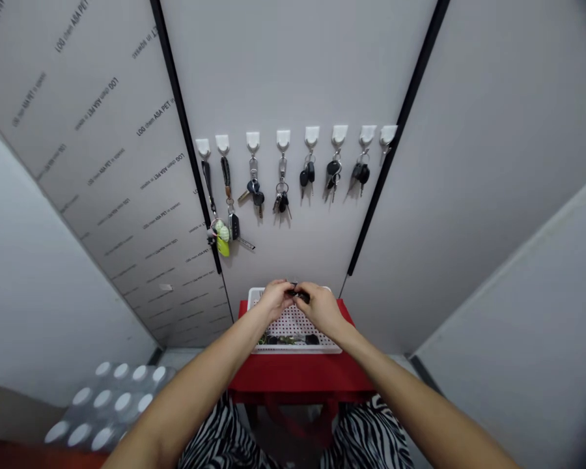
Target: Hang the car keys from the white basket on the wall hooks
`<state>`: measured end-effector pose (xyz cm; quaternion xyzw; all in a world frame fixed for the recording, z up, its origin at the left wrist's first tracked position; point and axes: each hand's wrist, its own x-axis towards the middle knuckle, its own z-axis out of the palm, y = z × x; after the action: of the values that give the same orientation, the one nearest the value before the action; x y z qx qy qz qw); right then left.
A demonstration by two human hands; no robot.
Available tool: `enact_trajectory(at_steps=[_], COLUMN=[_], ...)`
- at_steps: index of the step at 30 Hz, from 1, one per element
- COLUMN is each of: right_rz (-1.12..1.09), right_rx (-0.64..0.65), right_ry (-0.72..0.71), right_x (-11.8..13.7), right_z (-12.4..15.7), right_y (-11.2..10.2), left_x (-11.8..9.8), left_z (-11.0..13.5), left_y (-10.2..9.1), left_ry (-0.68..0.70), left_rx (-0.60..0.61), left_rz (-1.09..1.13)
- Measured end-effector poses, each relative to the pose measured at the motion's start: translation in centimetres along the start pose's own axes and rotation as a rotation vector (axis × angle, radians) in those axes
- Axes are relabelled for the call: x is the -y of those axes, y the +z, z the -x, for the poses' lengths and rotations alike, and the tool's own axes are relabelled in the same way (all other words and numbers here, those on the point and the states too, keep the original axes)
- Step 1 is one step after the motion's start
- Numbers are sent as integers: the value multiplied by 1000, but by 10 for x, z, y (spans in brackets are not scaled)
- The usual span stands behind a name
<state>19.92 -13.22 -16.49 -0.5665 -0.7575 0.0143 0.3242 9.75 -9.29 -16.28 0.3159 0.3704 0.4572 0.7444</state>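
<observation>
My left hand (275, 299) and my right hand (320, 305) meet above a white perforated basket (297, 349). Between them, both sets of fingers are closed on a small bunch of black-headed keys (301, 296), partly hidden by the fingers. More keys (288, 340) lie along the near side of the basket. On the wall ahead, several white hooks (283, 138) form a row. Key bunches such as the black keys (307, 174) hang from them. At the left end hangs a strap with a yellow-green charm (223, 246), beside a car key (234, 227) on a braided strap.
The basket stands on a red table (297, 374) close to my knees. Packed bottles with white caps (102, 398) stand on the floor at lower left. Pale wall panels (469, 163) enclose the space, with black strips (398, 137) along their joints.
</observation>
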Motion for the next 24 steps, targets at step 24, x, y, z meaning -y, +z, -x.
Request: enact_trajectory(at_steps=[24], right_rz=[-641], right_rx=[-409], right_ry=[338], right_x=[-27], right_z=[-97], right_y=[-169], left_x=[-80], left_z=[-10], left_y=[139], left_ry=[669], left_rx=[298], left_rz=[-629])
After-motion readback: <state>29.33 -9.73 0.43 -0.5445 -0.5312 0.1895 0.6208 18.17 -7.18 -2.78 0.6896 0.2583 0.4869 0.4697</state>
